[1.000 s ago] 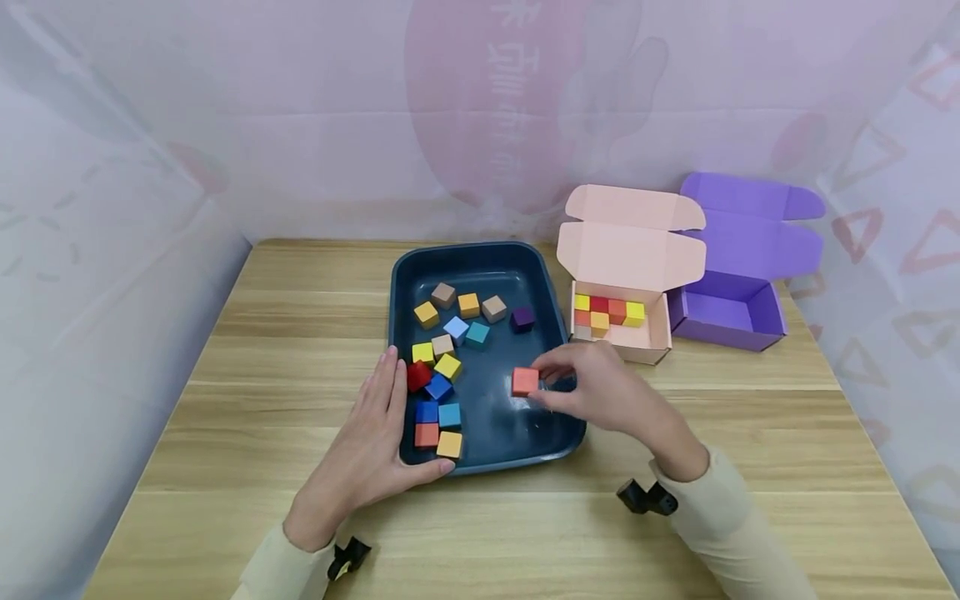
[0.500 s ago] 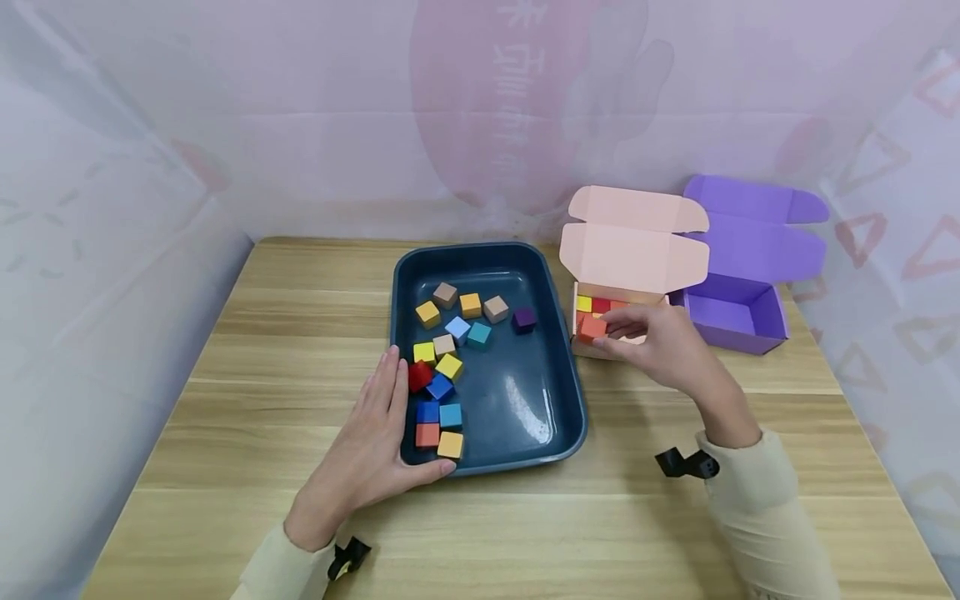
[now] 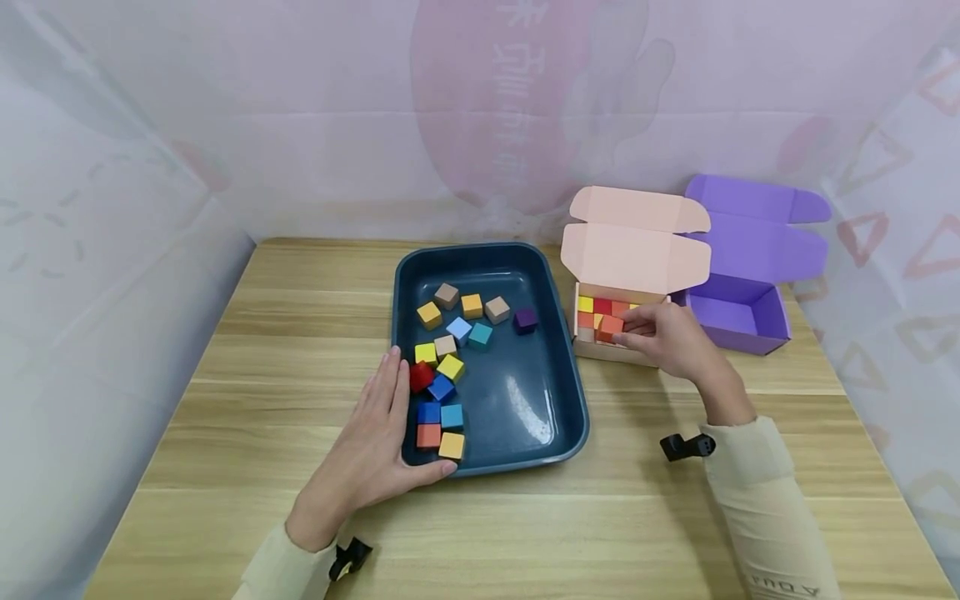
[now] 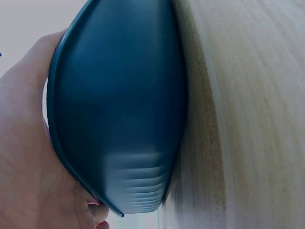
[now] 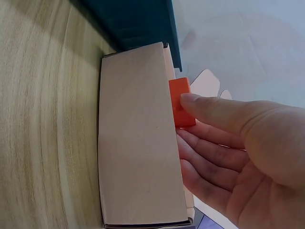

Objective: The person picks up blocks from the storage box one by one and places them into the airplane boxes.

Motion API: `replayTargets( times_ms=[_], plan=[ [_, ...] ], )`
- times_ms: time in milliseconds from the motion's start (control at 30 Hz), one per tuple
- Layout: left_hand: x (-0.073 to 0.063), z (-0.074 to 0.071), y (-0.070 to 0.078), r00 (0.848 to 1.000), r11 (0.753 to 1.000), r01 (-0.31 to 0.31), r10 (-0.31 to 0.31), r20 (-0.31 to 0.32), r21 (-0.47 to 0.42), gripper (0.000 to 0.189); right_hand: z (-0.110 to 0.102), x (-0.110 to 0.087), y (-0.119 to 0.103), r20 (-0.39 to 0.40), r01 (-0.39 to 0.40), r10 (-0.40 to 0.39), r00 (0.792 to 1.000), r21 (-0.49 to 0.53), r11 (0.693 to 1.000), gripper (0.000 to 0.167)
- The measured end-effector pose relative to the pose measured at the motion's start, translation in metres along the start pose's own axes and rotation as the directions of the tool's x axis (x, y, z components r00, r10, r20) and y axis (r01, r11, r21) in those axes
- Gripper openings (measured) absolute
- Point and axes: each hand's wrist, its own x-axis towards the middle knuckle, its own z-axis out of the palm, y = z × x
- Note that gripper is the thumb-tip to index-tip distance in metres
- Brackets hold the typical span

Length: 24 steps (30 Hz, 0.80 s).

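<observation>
Pinching an orange block (image 3: 608, 330), the right hand (image 3: 677, 343) holds it at the opening of the pink box (image 3: 611, 352), while the left hand (image 3: 365, 446), spread out, rests against the blue tray (image 3: 498, 387).

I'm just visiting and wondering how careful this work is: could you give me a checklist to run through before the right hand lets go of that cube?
1. Cube secured: ok; the right hand pinches the orange-red cube.
2. Lid out of the way: ok; the pink box has its lid folded back.
3. Tray supported: ok; the left hand rests against the blue tray at its near left corner.
4. Cube fully below the box's rim: not ok; the right wrist view shows it above the front edge.
5. Space directly underneath free: cannot tell; cube and hand hide it.
</observation>
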Motion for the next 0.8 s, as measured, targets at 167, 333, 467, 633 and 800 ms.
replayTargets(
  times_ms=[167,333,467,633,800],
  plan=[
    [0.001,0.001,0.0,1.0,1.0,-0.001,0.001,-0.002,0.004,0.143,-0.001,0.004,0.003,0.041,-0.008,0.009,0.999,-0.021,1.0,0.034],
    [0.001,0.001,0.0,1.0,1.0,0.0,0.0,0.003,-0.002,0.143,0.001,0.009,0.007,0.073,-0.019,0.021,0.997,-0.031,0.999,0.034],
    [0.0,0.001,0.0,1.0,1.0,0.003,-0.003,0.004,-0.002,0.143,0.002,0.015,0.012,0.092,-0.037,0.039,0.995,-0.029,0.999,0.034],
    [0.0,0.001,0.001,1.0,1.0,0.006,-0.006,0.004,0.002,0.144,0.004,0.021,0.015,0.108,-0.071,0.071,0.992,-0.003,0.997,0.027],
    [0.0,0.001,0.001,1.0,1.0,0.005,-0.005,0.001,0.004,0.144,0.006,0.025,0.015,0.122,-0.11,0.104,0.987,0.042,0.993,0.021]
  ],
)
